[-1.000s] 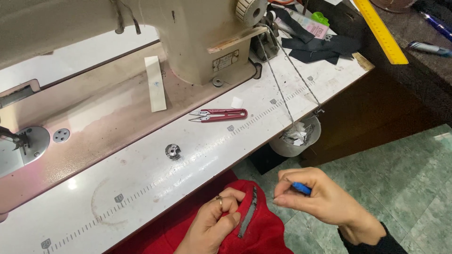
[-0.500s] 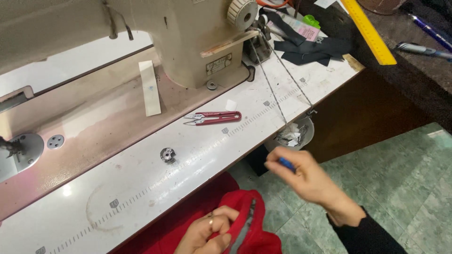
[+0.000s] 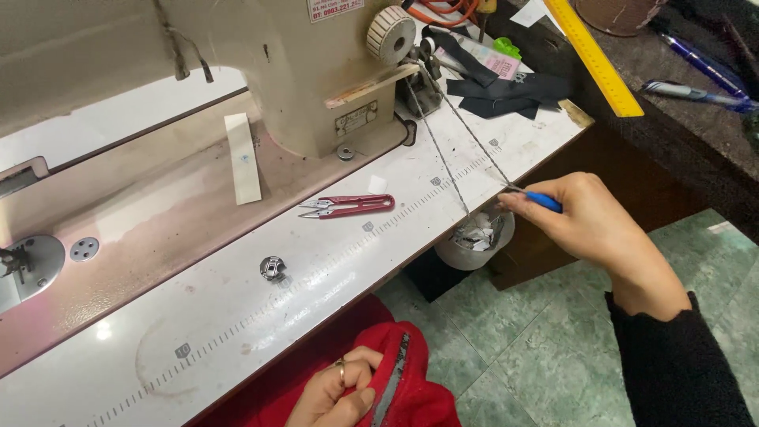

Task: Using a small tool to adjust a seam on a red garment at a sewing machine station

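My right hand [image 3: 589, 221] is raised beside the table's right edge and pinches a small blue-handled tool [image 3: 544, 201], its metal tip pointing left near the machine's drive belt [image 3: 452, 138]. My left hand [image 3: 336, 393], with a ring on one finger, grips red fabric [image 3: 411, 387] with a grey zipper strip [image 3: 393, 379] in my lap below the table's front edge. Red thread snips [image 3: 348, 207] lie on the white table top [image 3: 198, 332] in front of the beige sewing machine [image 3: 292, 71].
A metal bobbin case [image 3: 272, 268] lies on the table. A white cup of scraps [image 3: 474, 237] hangs under the table edge by the belt. Black fabric pieces [image 3: 506, 91], a yellow ruler [image 3: 593, 55] and pens [image 3: 696, 91] sit at the back right. Green tiled floor [image 3: 538, 332] lies below.
My right hand rose from beside the red fabric up and right to the table edge near the belt, still holding the blue tool. My left hand stayed on the fabric.
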